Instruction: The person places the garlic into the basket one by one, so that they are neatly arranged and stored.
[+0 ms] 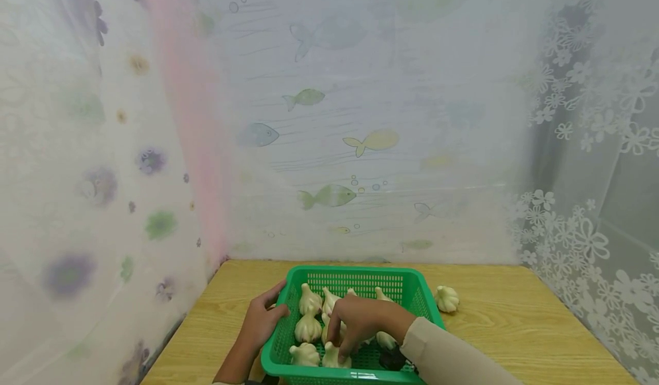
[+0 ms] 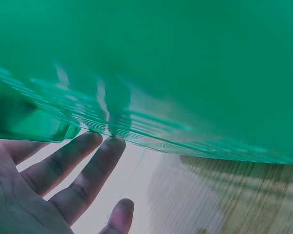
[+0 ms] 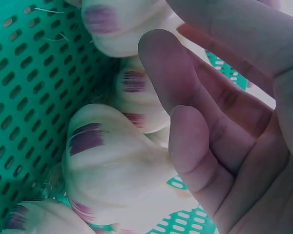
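Several pale garlic bulbs [image 1: 308, 329] stand in a green plastic basket [image 1: 355, 270] with slotted walls. My right hand [image 1: 362, 319] reaches down inside the basket. Its thumb and finger pinch a garlic bulb [image 1: 334, 357] near the front wall, and the hand hides part of the bulbs behind it. In the right wrist view, the other fingers [image 3: 172, 68] curve loosely beside a bulb [image 3: 115, 163] with purple streaks. My left hand [image 1: 261, 319] rests against the basket's left side, its spread, fairly straight fingers [image 2: 88, 183] touching the outer wall.
One garlic bulb [image 1: 447, 299] lies on the wooden table [image 1: 494, 310], just right of the basket. Patterned translucent curtains [image 1: 360, 116] with fish and flowers surround the table's back and sides.
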The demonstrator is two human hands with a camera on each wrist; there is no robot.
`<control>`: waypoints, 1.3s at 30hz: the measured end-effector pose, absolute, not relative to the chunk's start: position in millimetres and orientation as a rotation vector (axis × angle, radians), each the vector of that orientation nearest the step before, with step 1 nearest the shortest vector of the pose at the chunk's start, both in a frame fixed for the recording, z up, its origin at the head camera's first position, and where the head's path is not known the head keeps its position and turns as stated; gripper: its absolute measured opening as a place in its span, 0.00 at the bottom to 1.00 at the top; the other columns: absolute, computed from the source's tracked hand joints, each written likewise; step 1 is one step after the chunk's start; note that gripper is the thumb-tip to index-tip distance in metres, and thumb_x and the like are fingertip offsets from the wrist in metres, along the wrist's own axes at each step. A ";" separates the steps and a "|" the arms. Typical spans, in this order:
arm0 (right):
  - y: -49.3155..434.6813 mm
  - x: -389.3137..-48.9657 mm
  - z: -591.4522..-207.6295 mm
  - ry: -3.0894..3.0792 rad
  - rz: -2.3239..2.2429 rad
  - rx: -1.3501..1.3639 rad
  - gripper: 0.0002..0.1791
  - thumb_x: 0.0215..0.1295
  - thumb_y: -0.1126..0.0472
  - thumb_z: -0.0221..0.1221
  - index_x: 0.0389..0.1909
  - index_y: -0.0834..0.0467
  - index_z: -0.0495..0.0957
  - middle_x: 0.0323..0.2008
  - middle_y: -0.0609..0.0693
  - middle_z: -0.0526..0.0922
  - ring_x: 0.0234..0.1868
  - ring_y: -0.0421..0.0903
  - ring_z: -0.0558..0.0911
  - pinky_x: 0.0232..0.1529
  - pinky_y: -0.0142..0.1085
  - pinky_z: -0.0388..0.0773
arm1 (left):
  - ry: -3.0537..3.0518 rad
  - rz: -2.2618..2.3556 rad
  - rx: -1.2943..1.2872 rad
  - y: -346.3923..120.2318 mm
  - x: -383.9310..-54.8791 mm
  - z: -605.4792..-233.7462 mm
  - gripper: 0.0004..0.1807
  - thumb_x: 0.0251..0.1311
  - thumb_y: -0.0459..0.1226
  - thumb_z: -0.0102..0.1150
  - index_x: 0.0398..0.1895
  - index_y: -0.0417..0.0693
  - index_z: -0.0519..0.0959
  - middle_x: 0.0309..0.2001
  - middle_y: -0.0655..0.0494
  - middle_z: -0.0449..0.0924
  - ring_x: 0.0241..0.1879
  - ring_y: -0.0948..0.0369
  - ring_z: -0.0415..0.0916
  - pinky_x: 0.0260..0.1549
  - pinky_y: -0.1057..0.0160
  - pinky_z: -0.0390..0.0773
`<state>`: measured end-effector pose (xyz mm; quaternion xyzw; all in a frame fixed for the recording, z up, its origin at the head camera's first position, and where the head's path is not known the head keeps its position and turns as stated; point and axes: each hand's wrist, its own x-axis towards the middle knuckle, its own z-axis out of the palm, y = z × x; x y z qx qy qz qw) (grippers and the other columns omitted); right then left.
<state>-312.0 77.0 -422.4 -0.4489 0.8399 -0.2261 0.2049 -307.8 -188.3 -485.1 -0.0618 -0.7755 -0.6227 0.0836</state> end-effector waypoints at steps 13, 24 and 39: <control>75.7 -313.1 -422.1 2.284 -0.664 -1.218 0.11 0.55 0.62 0.75 0.41 0.50 0.92 0.33 0.36 0.88 0.25 0.34 0.85 0.33 0.31 0.84 | -2.313 -1.875 -0.175 -189.7 -308.8 -485.1 0.38 0.55 0.29 0.62 0.74 0.49 0.73 0.63 0.35 0.80 0.54 0.44 0.84 0.36 0.56 0.85; 79.5 -317.7 -410.3 2.405 -0.529 -1.334 0.13 0.58 0.54 0.75 0.44 0.48 0.92 0.38 0.36 0.90 0.38 0.30 0.85 0.50 0.32 0.82 | -2.326 -1.866 -0.188 -191.7 -314.6 -485.5 0.39 0.54 0.29 0.62 0.74 0.49 0.73 0.62 0.36 0.80 0.54 0.46 0.85 0.37 0.57 0.85; 115.0 -323.5 -385.9 2.456 -0.755 -1.185 0.11 0.59 0.57 0.74 0.43 0.48 0.92 0.44 0.43 0.91 0.37 0.34 0.86 0.37 0.32 0.82 | -2.338 -1.843 -0.182 -191.1 -313.3 -483.9 0.38 0.54 0.29 0.62 0.74 0.49 0.73 0.62 0.35 0.80 0.54 0.45 0.85 0.36 0.57 0.85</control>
